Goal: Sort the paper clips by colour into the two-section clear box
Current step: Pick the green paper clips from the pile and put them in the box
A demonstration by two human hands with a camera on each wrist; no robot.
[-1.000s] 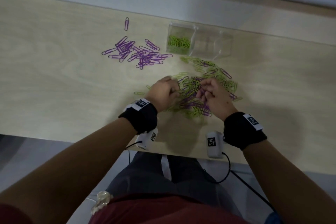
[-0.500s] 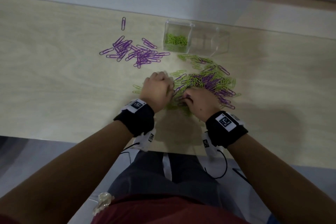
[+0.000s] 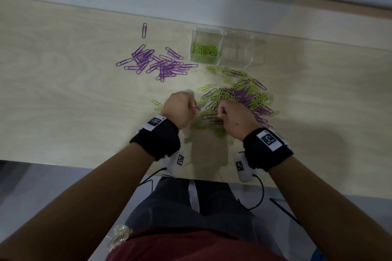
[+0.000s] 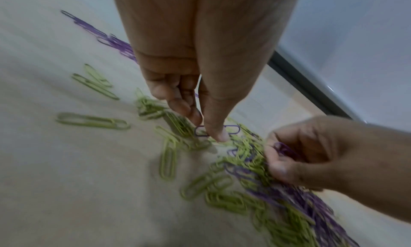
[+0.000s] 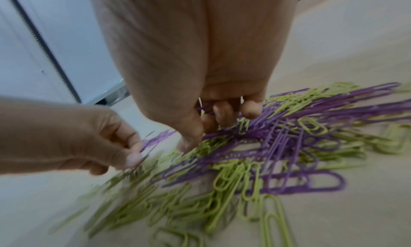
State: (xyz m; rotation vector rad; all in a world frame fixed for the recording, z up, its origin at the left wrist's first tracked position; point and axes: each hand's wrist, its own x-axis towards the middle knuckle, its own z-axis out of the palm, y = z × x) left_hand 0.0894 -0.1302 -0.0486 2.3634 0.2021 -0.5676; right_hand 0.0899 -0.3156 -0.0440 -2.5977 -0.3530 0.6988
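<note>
A mixed pile of green and purple paper clips point(image 3: 241, 97) lies on the table in front of me. My left hand point(image 4: 208, 127) pinches one purple clip point(image 4: 232, 128) at the pile's left edge between thumb and a finger. My right hand point(image 5: 198, 134) has its fingers curled round a few purple clips point(image 4: 284, 149) at the pile's near side. The clear two-section box point(image 3: 252, 38) stands behind the pile. Its left section holds green clips point(image 3: 204, 48), and its right section point(image 3: 244, 53) looks bare.
A separate heap of purple clips point(image 3: 157, 63) lies left of the box, with one lone purple clip point(image 3: 144, 30) farther back. A few stray green clips point(image 3: 156, 103) lie left of my left hand. The table's front edge runs just under my wrists.
My right hand has drawn back from the pile's middle to its near left side, close to my left hand. The left hand has stayed at the pile's left edge.
</note>
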